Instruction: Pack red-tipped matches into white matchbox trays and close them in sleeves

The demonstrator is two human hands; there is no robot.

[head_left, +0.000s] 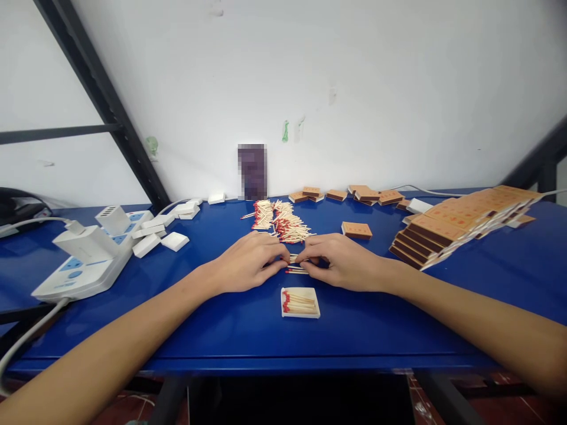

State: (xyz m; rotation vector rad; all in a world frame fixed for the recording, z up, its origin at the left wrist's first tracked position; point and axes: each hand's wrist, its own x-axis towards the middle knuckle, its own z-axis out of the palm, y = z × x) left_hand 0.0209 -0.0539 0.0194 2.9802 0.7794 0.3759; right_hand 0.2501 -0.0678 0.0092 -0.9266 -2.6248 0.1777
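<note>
My left hand (254,261) and my right hand (337,261) meet above the table, fingertips bent and pinched around a few matches (296,270) that lie between them. Their red heads point left, toward my left fingers. Just beyond my hands is a loose heap of red-headed matches (290,224), with a second pile (263,213) beside it on the left. Nearer to me sits a white matchbox tray (317,314), partly filled with matches, heads to the left. How firmly each hand grips the matches is partly hidden by the fingers.
Stacked orange matchboxes (447,221) lean in a row at the right, and one matchbox (357,230) lies nearer my right hand. White trays (175,241) are scattered at left beside a power strip (80,277) with cables. The blue table (354,336) meets a white wall.
</note>
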